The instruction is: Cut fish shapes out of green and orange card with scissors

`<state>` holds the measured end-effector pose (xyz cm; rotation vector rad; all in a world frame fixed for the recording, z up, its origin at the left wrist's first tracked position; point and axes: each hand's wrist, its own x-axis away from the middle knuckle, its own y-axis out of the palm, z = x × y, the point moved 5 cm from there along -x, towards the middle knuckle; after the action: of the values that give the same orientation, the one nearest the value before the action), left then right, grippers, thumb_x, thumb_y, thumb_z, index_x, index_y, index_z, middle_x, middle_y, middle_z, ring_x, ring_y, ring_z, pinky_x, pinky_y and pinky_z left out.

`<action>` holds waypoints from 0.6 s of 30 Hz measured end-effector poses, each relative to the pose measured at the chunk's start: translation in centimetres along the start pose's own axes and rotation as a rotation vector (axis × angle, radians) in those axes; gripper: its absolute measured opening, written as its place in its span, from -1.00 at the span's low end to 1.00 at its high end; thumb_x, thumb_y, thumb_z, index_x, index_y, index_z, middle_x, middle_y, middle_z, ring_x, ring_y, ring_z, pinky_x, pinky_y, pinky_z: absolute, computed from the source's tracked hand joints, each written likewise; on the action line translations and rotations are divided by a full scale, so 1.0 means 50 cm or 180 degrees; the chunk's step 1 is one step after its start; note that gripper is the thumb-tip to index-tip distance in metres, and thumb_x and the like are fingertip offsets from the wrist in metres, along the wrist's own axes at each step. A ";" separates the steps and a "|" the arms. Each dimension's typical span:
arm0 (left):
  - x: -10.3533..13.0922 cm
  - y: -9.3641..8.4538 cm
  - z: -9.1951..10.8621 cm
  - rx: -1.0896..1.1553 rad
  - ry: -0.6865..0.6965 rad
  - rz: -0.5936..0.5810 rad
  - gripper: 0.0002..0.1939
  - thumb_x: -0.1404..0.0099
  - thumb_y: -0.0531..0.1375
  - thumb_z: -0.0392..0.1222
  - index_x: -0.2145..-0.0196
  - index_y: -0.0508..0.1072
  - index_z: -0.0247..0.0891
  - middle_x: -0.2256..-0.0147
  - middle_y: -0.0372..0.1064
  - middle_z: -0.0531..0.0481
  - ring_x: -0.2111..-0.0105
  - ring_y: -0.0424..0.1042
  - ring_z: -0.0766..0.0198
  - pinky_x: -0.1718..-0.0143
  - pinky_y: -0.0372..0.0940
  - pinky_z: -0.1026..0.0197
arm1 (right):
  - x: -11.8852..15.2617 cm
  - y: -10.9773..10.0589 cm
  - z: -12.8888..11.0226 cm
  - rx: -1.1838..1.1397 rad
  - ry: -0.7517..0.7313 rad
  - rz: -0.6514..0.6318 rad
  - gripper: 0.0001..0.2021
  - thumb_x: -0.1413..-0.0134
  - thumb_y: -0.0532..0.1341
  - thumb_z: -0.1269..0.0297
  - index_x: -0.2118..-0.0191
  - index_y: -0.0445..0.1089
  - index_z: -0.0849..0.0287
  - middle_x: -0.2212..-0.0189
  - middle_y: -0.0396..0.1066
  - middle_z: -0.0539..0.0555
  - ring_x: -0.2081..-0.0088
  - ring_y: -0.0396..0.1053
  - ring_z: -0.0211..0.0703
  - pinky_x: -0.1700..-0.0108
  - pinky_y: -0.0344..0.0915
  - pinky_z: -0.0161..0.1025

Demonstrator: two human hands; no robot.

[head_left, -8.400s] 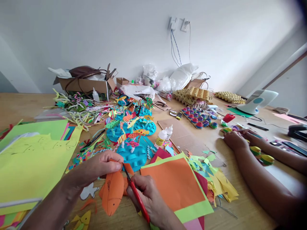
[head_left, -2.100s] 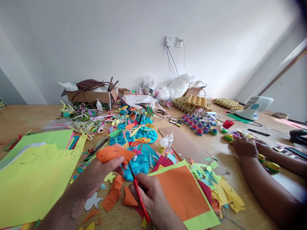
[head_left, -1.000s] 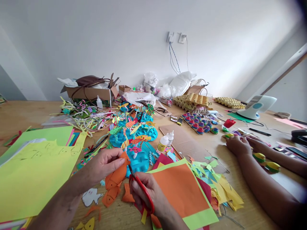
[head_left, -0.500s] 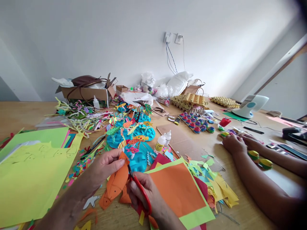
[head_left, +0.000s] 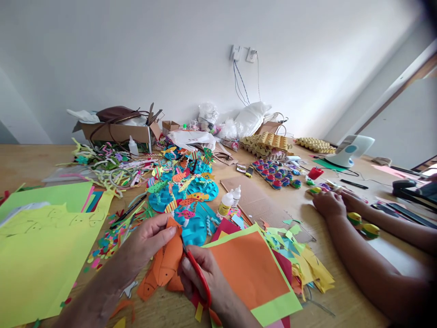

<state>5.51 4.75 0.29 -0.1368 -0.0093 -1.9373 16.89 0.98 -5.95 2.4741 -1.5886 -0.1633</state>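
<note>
Between my hands is an orange paper (head_left: pixel 168 264) with fish outlines drawn in dark lines, partly cut along its edge. My left hand (head_left: pixel 152 237) pinches its top end between thumb and fingers. Red-handled scissors (head_left: pixel 201 278) are gripped in my right hand (head_left: pixel 201 266), their blades at the right edge of the paper. Under my right hand, more orange scraps show in part. Right of it lies an orange sheet (head_left: pixel 251 269) on top of a light green sheet (head_left: pixel 276 307).
Blue egg-carton pieces (head_left: pixel 194 230) with paper fish stand ahead. Two glue bottles (head_left: pixel 226 204) are beside them. Yellow sheets (head_left: pixel 44 264) lie left, paper scraps (head_left: pixel 316 269) right. A co-worker's hands (head_left: pixel 329 202) rest at the right, near painted egg-carton cups (head_left: pixel 370 230).
The view has shifted slightly, so the background sits a little further left. The orange paper has tilted a bit, and the scissor blades show less beside it.
</note>
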 end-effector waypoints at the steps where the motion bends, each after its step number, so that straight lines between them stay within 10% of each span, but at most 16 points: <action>1: 0.000 -0.001 -0.001 -0.0034 0.0017 0.0008 -0.74 -0.20 0.13 -0.04 0.54 0.27 -0.22 0.58 0.12 0.17 0.56 0.07 0.35 0.52 0.06 0.33 | 0.000 0.000 0.000 -0.0010 0.0004 0.0000 -0.43 0.10 0.13 -0.33 0.56 0.17 0.18 0.79 0.12 -0.16 0.78 -0.01 -0.46 0.74 -0.09 -0.47; 18: 0.004 0.005 0.001 0.0015 -0.0016 0.0140 -0.74 -0.17 0.15 0.00 0.52 0.31 -0.22 0.57 0.16 0.15 0.56 0.11 0.33 0.52 0.09 0.31 | 0.003 0.004 -0.007 0.0071 -0.0015 0.0070 -0.42 0.05 0.09 -0.34 0.60 0.11 0.16 0.79 0.10 -0.15 0.78 -0.05 -0.47 0.74 -0.10 -0.47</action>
<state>5.66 4.50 0.34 -0.1376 -0.0139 -1.8928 16.84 0.82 -5.56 2.4736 -1.6275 -0.1493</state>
